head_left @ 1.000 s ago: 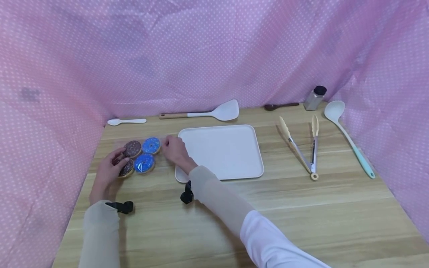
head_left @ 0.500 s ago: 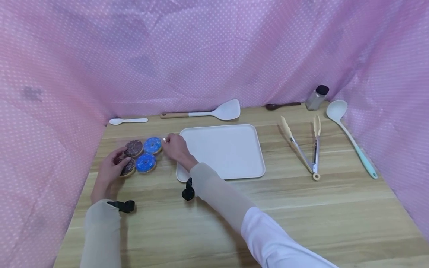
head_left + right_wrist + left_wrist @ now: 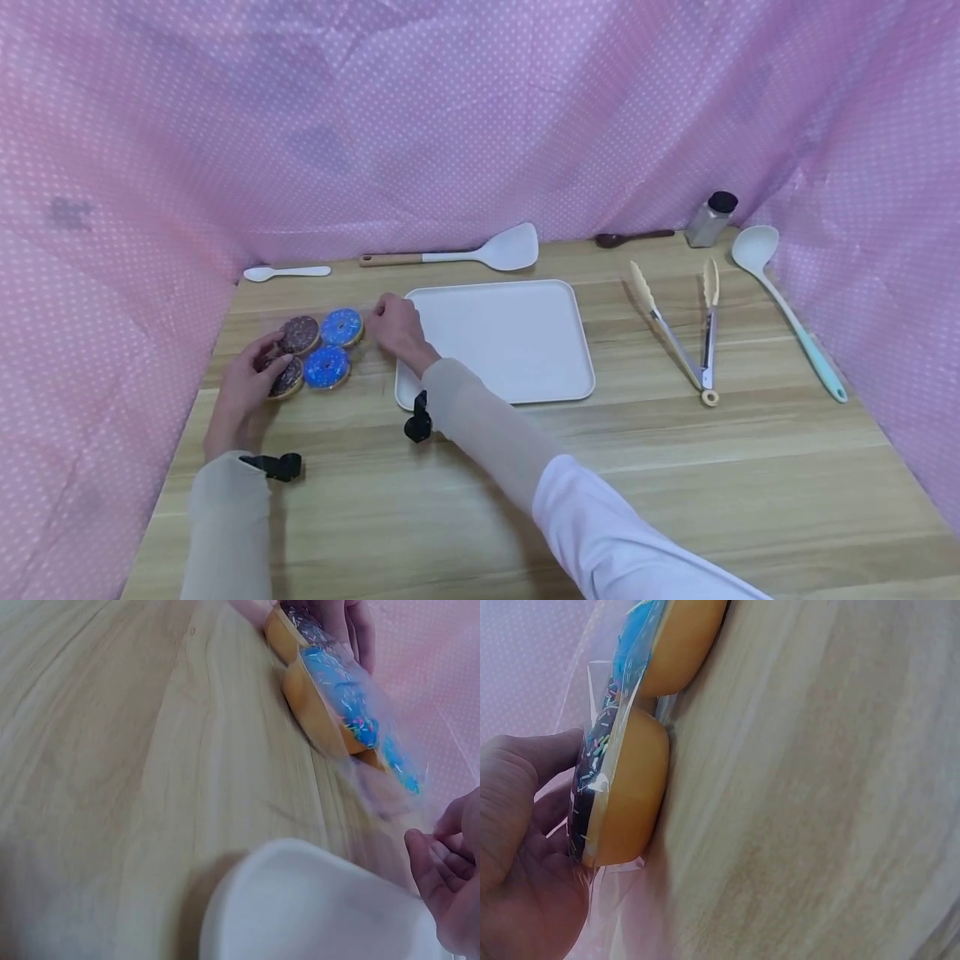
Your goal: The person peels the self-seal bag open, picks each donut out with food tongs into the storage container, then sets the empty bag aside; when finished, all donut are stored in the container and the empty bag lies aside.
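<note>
Two chocolate-iced donuts [image 3: 300,335] and two blue-iced donuts [image 3: 327,367], all with sprinkles, lie in a clear plastic bag [image 3: 384,796] at the table's left. Over the near chocolate donut [image 3: 622,791], my left hand [image 3: 243,379] holds the bag's left side, its thumb and fingers on the icing through the film. At the opposite end my right hand [image 3: 396,327] pinches the bag's edge with thumb and fingertips, just right of the blue donuts. That hand is over the left edge of a white tray [image 3: 498,342].
Behind the tray lie a white turner [image 3: 506,248] and a small white spoon [image 3: 288,272]. To the right are tongs [image 3: 705,350] spread apart, a ladle [image 3: 787,312], a dark spoon [image 3: 630,238] and a black-capped jar [image 3: 708,223]. A pink dotted cloth [image 3: 420,125] surrounds the table.
My right hand has shifted slightly up and right at the bag's edge. The left hand keeps its hold on the chocolate donut side. The view has moved a little.
</note>
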A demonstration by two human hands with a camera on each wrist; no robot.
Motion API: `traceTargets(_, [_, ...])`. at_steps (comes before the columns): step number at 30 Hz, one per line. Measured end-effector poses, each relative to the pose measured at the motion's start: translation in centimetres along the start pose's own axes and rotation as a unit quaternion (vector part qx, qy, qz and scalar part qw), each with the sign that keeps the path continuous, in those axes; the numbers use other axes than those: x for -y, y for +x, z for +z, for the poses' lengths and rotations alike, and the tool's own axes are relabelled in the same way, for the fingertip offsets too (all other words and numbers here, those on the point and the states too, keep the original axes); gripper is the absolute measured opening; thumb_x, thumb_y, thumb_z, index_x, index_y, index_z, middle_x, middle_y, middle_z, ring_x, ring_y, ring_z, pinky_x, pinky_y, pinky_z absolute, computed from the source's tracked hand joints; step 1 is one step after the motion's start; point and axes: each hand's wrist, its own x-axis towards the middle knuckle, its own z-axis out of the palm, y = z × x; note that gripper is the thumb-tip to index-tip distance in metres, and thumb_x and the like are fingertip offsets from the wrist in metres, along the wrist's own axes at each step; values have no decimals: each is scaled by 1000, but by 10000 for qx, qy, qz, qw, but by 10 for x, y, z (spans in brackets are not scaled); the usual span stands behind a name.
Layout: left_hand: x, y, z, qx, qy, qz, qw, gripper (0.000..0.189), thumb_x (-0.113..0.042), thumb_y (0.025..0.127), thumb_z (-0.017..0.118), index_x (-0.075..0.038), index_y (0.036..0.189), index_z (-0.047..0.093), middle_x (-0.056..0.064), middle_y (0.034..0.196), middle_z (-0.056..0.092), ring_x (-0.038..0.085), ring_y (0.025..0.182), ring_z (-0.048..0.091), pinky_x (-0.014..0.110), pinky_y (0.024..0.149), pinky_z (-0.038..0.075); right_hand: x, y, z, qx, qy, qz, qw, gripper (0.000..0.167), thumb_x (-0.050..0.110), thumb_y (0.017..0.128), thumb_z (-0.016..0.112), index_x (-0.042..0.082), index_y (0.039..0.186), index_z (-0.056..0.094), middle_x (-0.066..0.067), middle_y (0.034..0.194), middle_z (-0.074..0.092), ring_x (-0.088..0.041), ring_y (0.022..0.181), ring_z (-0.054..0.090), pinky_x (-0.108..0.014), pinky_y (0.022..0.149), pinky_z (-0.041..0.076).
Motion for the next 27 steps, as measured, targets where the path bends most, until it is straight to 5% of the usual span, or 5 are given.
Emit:
traceTargets(7, [0,-3,-1,-77,27,76,9999,57,-39,99,47,-14,148,33,27,146,36,46,134,33,62,108,28,-4,-2,-9,31,-160,-3,9999,7,18,91,59,14,88,65,4,80,64,-10,70,58,-19,58,46])
traceTargets(16, [0,-1,-2,-487,-45,-63,9988,51,-43,98,48,-14,141,47,17,148,40,40,137,34,56,111,29,-7,-9,-26,7,70,-98,9999,17,21,93,60,11,107,62,-1,100,66,-11,87,62,-20,70,51])
traceTargets(19, [-1,0,0,-806,-45,-136,9966,47,-41,97,52,-13,134,54,12,144,47,32,134,42,47,109,36,-11,-10,-30,-61,186,-322,9993,15,19,93,59,11,105,63,0,97,66,-10,86,61,-18,69,50])
traceTargets(23, [-4,2,5,-1440,-74,-43,9895,36,-32,94,61,-8,121,65,11,132,58,7,113,56,19,95,45,-18,-12,-34,-14,321,-742,9967,11,15,92,58,10,100,64,1,92,65,-8,83,59,-15,70,48])
traceTargets(27, [-5,3,10,-1878,-320,-6,9817,28,-25,91,66,-4,110,70,13,122,65,-13,89,52,4,78,42,-24,-14,-35,360,229,-1162,9923,9,11,92,57,10,96,64,2,89,62,-7,81,56,-14,70,45])
